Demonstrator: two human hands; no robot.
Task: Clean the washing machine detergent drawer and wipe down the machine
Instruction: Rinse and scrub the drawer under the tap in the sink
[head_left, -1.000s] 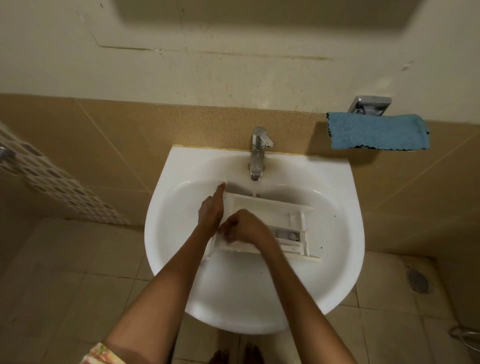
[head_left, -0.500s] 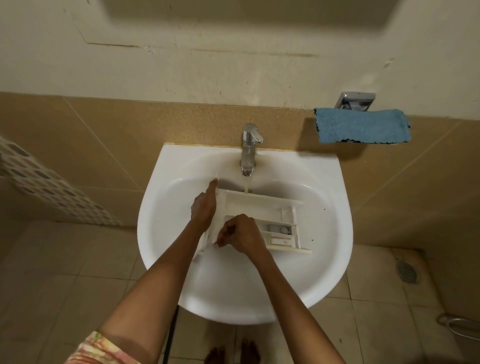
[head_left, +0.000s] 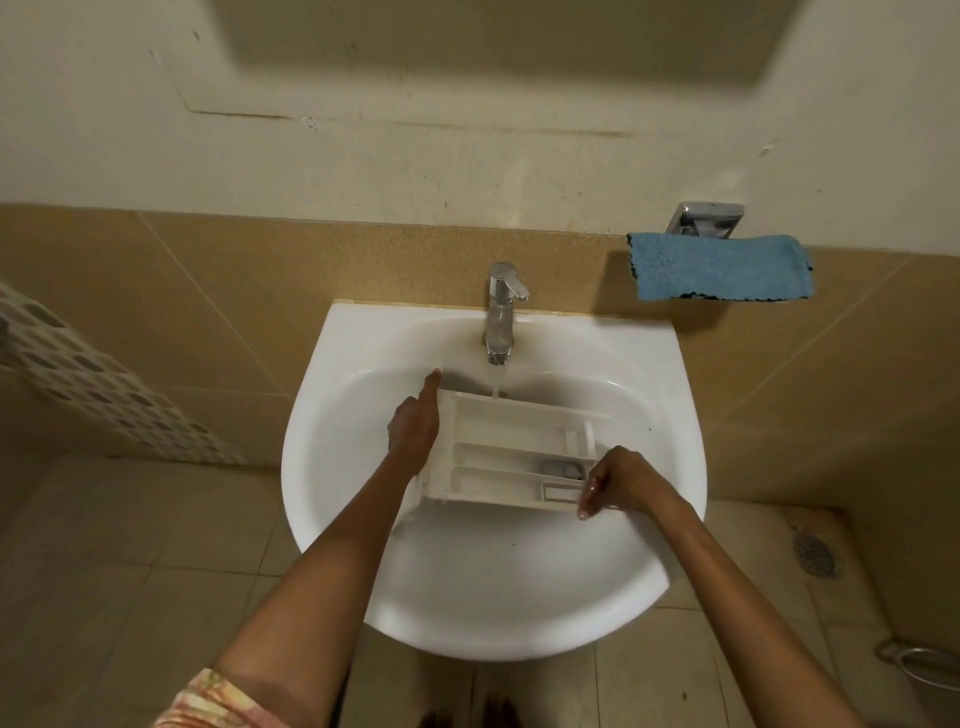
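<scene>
A white plastic detergent drawer (head_left: 511, 444) with several long compartments lies in the white sink (head_left: 519, 587) under the chrome tap (head_left: 501, 312). A thin stream of water runs from the tap onto the drawer's far edge. My left hand (head_left: 415, 423) holds the drawer's left end, index finger stretched along its side. My right hand (head_left: 621, 480) sits at the drawer's right near corner, fingers curled on its edge there.
A blue cloth (head_left: 719, 267) hangs from a chrome wall holder (head_left: 704, 218) to the right of the sink. A floor drain (head_left: 813, 556) lies at the right, and a patterned curtain (head_left: 88, 374) hangs at the left. My feet show below the basin.
My right hand has slid from the drawer's left-middle part to its right near corner. The left hand keeps its hold on the left end.
</scene>
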